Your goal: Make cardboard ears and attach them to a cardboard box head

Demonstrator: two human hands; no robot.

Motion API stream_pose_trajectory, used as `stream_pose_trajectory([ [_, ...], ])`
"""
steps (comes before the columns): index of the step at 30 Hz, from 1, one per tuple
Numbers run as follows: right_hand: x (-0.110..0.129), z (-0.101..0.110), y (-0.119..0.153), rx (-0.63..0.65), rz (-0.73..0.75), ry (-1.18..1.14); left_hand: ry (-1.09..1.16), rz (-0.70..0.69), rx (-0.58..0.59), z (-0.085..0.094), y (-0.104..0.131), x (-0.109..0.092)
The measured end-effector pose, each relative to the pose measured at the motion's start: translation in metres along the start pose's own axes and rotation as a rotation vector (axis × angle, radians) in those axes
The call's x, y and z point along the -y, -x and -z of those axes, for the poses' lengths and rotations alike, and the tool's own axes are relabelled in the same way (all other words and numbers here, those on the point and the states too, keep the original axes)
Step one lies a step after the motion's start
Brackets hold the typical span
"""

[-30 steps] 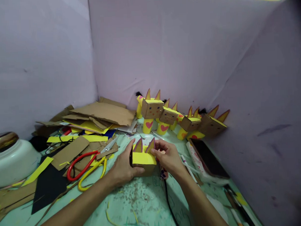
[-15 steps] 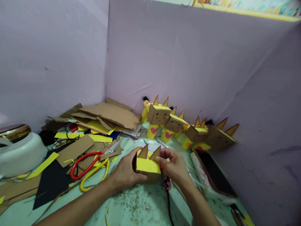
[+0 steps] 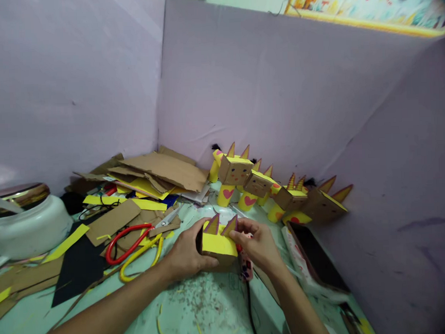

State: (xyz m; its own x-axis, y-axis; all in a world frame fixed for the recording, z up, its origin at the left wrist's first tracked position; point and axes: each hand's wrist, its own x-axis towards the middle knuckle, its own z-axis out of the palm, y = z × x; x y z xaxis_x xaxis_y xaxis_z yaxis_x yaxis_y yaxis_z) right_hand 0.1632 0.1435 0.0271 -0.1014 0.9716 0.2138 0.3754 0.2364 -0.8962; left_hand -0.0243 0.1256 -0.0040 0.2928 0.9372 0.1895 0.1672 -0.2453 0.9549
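A small cardboard box point(image 3: 219, 246) with a yellow paper top sits low in front of me, two pointed cardboard ears edged in purple standing on it. My left hand point(image 3: 187, 251) is closed around its left side, thumb along the near face. With thumb and fingers, my right hand point(image 3: 257, 246) pinches the right cardboard ear point(image 3: 230, 227) at its base. The left ear point(image 3: 212, 225) stands upright, untouched. Just below my right hand lies a pink glue gun point(image 3: 247, 266) with a black cord, partly hidden by the hand.
Several finished cardboard animals point(image 3: 236, 170) with yellow bodies line the back right. Red-handled scissors point(image 3: 128, 244), a yellow-handled pair point(image 3: 140, 260) and cardboard scraps point(image 3: 164, 169) cover the left. A white pot point(image 3: 31, 227) stands far left; a dark tray point(image 3: 317, 261) lies right.
The camera view has shifted very slightly. Both hands keep the same hold on the box and its right ear.
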Motion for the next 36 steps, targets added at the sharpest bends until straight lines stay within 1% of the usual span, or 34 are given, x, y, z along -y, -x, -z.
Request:
stream_pose_trajectory([
  [3,0.005,0.006,0.000,-0.047,0.005,0.010,-0.009,0.013,-0.002,0.000,0.000,0.000],
  [6,0.007,0.006,0.000,-0.071,-0.008,-0.013,-0.019,0.016,-0.003,-0.001,0.000,0.001],
  [13,-0.001,-0.008,-0.001,-0.008,0.028,-0.070,-0.003,-0.004,0.001,0.000,0.000,0.002],
  [22,-0.014,-0.010,-0.004,0.037,0.030,-0.122,-0.028,-0.007,-0.001,0.000,-0.001,0.005],
  [36,-0.001,-0.013,0.003,-0.050,-0.011,-0.090,-0.023,0.014,-0.011,-0.001,-0.001,0.002],
])
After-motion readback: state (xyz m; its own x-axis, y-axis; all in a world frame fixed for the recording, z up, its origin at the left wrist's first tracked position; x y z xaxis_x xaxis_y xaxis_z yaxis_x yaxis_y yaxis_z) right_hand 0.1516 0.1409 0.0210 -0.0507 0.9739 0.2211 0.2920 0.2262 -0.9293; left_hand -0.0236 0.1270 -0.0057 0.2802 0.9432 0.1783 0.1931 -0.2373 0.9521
